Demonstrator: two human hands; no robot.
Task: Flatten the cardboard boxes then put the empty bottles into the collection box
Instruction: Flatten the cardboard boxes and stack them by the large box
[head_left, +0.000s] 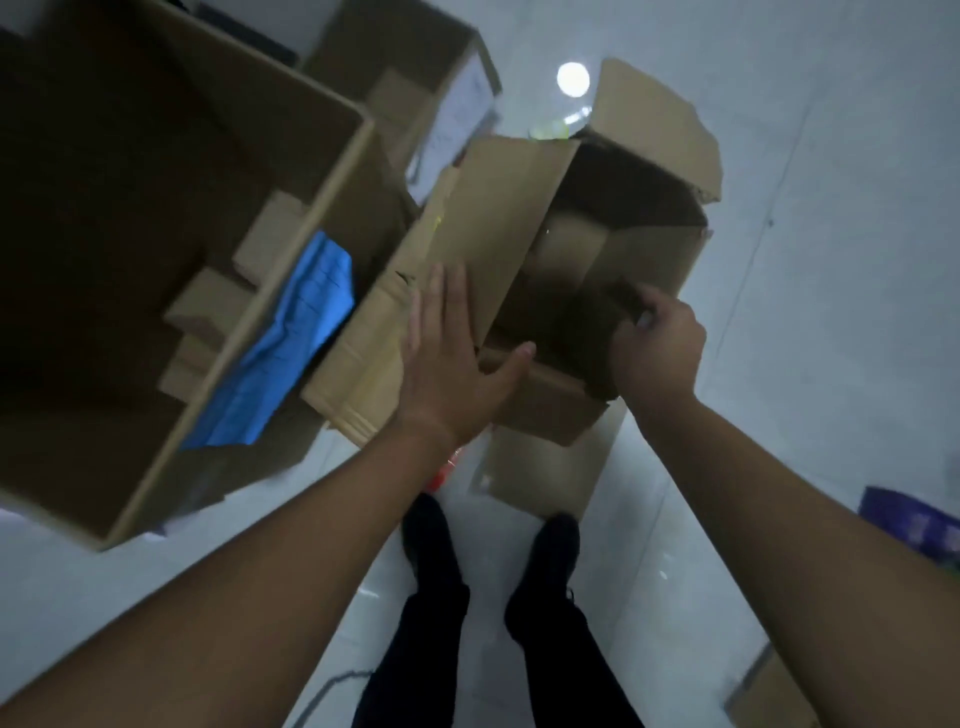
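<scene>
Left fingers (441, 301) splayed flat on the box (613, 249) flap (493, 228), nothing gripped. Right hand (657, 340) clenched on the near-right wall edge. Box held centre, above the floor (831, 260), open, dented, flaps torn. Risk: worn edge could be ripped, or box dropped onto feet. No bottles identified.

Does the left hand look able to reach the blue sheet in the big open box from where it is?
Probably yes: the left hand lies flat on the cardboard flap beside the blue sheet, which lies uncovered.

Matt brown cardboard box (498, 223); glossy pale floor (831, 208).
</scene>
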